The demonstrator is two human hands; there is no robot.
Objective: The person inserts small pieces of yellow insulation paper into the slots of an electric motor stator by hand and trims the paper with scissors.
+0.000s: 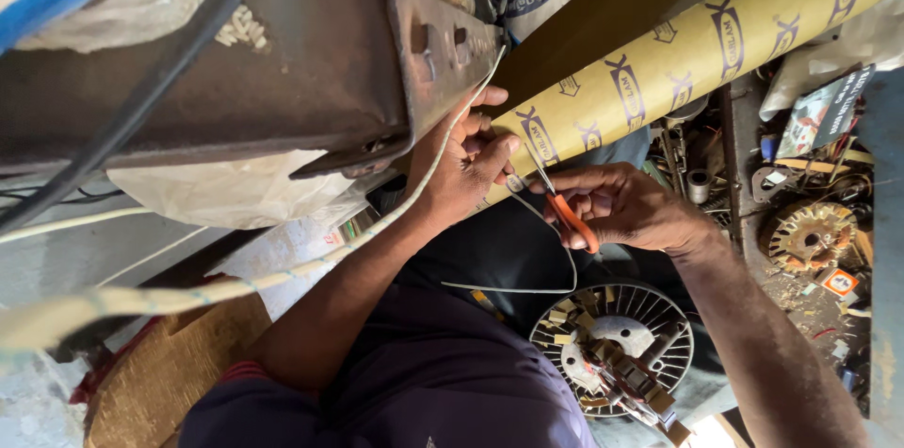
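My left hand pinches the end of a thin white tube against the edge of a long yellow printed roll. The tube loops down and back over my dark lap. Just to the right, my right hand grips small scissors with orange handles. Their blades point up-left at the tube, right by my left fingertips. Whether the blades touch the tube I cannot tell.
A round slotted motor core with windings lies below my hands. A second core sits among clutter at the right. A rusty metal beam hangs at upper left. A white braided cord crosses my left arm.
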